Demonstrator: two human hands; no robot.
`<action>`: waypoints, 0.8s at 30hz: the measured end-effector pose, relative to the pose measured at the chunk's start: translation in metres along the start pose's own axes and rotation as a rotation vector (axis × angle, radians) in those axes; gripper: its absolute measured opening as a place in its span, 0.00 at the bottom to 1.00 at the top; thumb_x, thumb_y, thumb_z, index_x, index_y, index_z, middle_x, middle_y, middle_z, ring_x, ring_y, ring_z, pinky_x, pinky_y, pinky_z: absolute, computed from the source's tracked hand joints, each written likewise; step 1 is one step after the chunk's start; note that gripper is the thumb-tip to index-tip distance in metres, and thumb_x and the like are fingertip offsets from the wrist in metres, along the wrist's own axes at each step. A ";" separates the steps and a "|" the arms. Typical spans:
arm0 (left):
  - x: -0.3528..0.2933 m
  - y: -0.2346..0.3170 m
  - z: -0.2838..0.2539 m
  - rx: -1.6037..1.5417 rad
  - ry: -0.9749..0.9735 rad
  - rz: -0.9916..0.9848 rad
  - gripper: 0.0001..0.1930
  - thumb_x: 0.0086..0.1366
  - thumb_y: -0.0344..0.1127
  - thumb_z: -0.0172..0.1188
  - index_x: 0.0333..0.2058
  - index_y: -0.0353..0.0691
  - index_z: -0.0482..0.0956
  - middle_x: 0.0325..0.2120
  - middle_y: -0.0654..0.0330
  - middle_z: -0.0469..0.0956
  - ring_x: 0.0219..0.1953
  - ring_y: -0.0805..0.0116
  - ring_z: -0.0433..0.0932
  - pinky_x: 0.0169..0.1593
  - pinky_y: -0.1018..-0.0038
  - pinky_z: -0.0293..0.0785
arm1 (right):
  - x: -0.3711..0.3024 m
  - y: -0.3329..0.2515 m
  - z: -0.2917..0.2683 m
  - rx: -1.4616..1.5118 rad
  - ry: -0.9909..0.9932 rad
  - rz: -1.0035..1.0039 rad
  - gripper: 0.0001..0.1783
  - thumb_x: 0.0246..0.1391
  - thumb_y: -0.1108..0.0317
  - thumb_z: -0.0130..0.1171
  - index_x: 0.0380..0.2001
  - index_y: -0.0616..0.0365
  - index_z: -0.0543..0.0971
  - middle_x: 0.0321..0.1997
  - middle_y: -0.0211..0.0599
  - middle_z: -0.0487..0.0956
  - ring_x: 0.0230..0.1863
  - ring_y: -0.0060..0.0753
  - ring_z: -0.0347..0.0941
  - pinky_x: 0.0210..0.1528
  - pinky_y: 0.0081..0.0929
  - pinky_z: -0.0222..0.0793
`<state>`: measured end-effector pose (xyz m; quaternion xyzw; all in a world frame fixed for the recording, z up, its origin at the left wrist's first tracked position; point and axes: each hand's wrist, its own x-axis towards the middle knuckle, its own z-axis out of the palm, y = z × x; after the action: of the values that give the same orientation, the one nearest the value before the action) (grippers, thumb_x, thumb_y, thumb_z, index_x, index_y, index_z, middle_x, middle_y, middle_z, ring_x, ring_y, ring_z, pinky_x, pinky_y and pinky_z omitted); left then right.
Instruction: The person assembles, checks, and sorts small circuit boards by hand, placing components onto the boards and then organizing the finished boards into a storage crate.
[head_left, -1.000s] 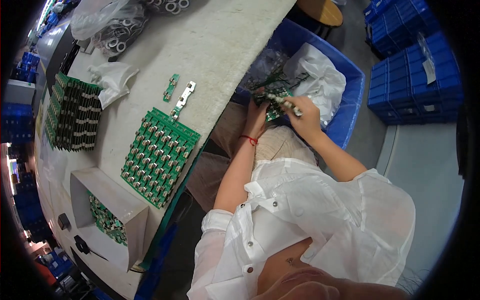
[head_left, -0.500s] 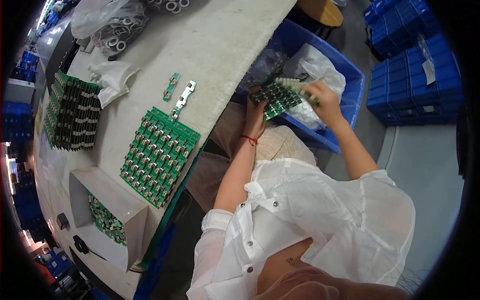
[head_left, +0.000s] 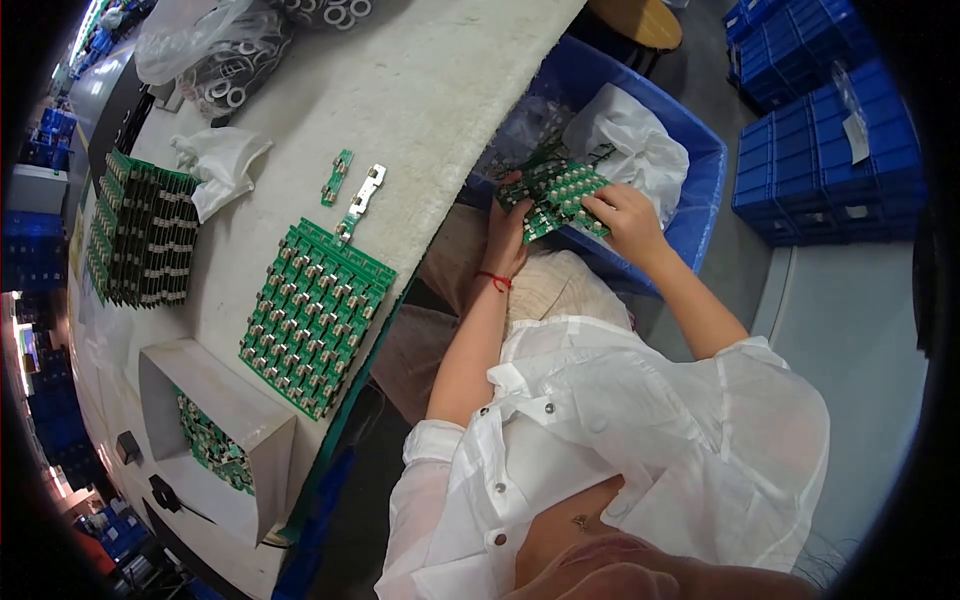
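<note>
circuitry [head_left: 577, 189], green, flat, metal-studded

A circuit panel [head_left: 316, 318] was set near the table's [head_left: 425, 110] right edge, a board stack [head_left: 150, 235] left of it; past that edge, boards [head_left: 572, 190] were held near a bin [head_left: 706, 180].

Electronics workshop: stacked circuit boards [head_left: 150, 235] on workbench [head_left: 435, 110], piled blue crates [head_left: 815, 165].
</note>
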<state>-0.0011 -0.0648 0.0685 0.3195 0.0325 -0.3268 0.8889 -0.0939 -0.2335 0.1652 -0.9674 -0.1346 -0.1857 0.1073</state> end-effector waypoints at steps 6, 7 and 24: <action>0.003 -0.003 -0.005 0.009 -0.010 0.007 0.25 0.59 0.18 0.50 0.57 0.40 0.64 0.49 0.55 0.72 0.49 0.66 0.74 0.51 0.72 0.74 | 0.002 0.009 0.013 0.059 0.134 0.253 0.16 0.33 0.76 0.66 0.32 0.58 0.78 0.30 0.36 0.76 0.32 0.42 0.73 0.32 0.35 0.68; 0.005 -0.005 -0.005 0.003 -0.029 0.035 0.25 0.59 0.19 0.50 0.57 0.41 0.64 0.49 0.55 0.72 0.49 0.66 0.74 0.50 0.72 0.74 | 0.003 0.012 0.015 0.106 0.218 0.342 0.13 0.37 0.74 0.67 0.30 0.60 0.78 0.29 0.37 0.77 0.31 0.41 0.74 0.31 0.33 0.68; -0.002 -0.004 -0.003 0.057 -0.096 -0.009 0.32 0.61 0.21 0.56 0.63 0.43 0.56 0.54 0.59 0.69 0.54 0.70 0.70 0.55 0.72 0.70 | 0.008 -0.010 -0.014 0.104 0.028 -0.065 0.13 0.37 0.73 0.65 0.31 0.59 0.76 0.31 0.37 0.75 0.33 0.43 0.73 0.33 0.35 0.67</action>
<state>-0.0043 -0.0639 0.0644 0.3283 -0.0183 -0.3463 0.8786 -0.0947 -0.2264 0.1825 -0.9529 -0.1741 -0.1953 0.1532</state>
